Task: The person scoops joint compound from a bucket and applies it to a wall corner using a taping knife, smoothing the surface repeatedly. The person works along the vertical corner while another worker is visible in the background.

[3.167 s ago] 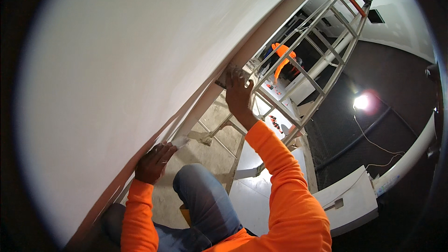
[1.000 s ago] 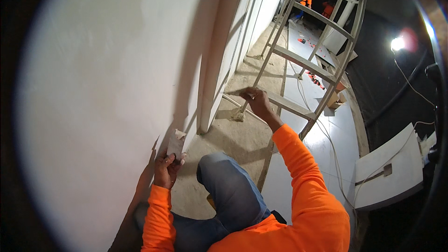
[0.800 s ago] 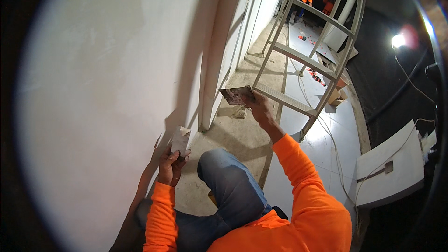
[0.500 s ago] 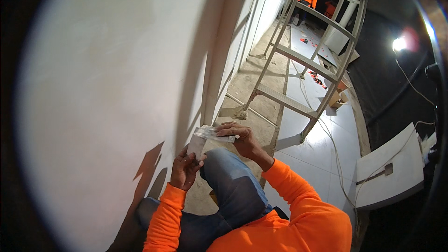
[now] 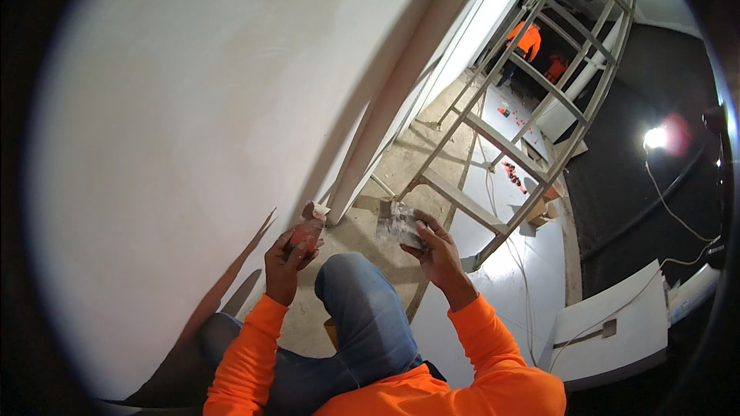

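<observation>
My left hand (image 5: 283, 268) is closed around a small reddish flat scraper (image 5: 306, 236), with a dab of whitish putty at its upper end. It is close beside the pale wall (image 5: 185, 123). In my right hand (image 5: 439, 260) is a thin grey putty scraper (image 5: 396, 223), pinched by one edge, its flat face smeared white. A gap separates the two tools, which are both raised in front of my bent knee (image 5: 358, 293).
A metal stepladder (image 5: 462, 202) stands ahead to the right. Beyond it are a cardboard box (image 5: 539, 214), orange-and-black tools (image 5: 513, 177) and a person (image 5: 526, 40) in orange. A lamp (image 5: 655, 138), a cable (image 5: 518, 262) and a cut white panel (image 5: 617, 331) are at the right.
The two scrapers were touching and have come apart, the left one moving left and the right one right. The reddish face of the left scraper now shows. The view has tilted.
</observation>
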Motion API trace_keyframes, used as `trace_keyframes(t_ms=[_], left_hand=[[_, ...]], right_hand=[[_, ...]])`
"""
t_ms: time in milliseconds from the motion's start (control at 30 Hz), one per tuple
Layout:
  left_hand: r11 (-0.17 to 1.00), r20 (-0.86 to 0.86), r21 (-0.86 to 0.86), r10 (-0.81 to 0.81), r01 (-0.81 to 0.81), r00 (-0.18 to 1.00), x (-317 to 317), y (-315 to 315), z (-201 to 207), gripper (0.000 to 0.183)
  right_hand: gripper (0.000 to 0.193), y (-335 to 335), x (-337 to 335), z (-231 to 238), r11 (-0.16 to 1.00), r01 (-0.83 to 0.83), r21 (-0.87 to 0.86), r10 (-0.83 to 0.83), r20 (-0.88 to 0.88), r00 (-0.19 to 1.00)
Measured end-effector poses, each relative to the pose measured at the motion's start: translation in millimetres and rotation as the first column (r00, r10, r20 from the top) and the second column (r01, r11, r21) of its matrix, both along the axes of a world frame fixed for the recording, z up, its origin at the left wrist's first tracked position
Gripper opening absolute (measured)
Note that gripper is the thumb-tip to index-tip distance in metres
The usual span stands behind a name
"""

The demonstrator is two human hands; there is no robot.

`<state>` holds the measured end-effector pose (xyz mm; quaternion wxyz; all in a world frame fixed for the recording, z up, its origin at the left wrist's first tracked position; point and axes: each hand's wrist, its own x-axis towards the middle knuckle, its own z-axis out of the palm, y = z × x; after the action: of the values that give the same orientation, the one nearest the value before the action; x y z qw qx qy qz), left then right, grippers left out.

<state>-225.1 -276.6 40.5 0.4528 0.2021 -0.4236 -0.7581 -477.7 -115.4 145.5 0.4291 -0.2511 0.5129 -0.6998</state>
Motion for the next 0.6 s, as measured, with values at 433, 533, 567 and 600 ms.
trace_keyframes(t_ms=[433,533,567,600], left_hand=[[0.968,-0.128,0.206,-0.116,0.140,0.985,16,-14,-3,0.056],[0.968,-0.135,0.213,-0.109,0.136,0.985,18,-13,1,0.055],[0.968,-0.130,0.213,-0.109,0.135,0.986,18,-13,2,0.055],[0.964,-0.103,0.232,-0.106,0.128,0.989,19,-13,4,0.054]], right_hand=[[0.040,-29,8,42,0.949,0.106,-0.297,-0.156,-0.735,-0.660],[0.047,-40,14,31,0.955,-0.209,-0.211,-0.295,-0.753,-0.588],[0.054,-42,16,27,0.942,-0.284,-0.181,-0.320,-0.744,-0.587],[0.055,-44,17,24,0.943,-0.298,-0.152,-0.307,-0.747,-0.590]])
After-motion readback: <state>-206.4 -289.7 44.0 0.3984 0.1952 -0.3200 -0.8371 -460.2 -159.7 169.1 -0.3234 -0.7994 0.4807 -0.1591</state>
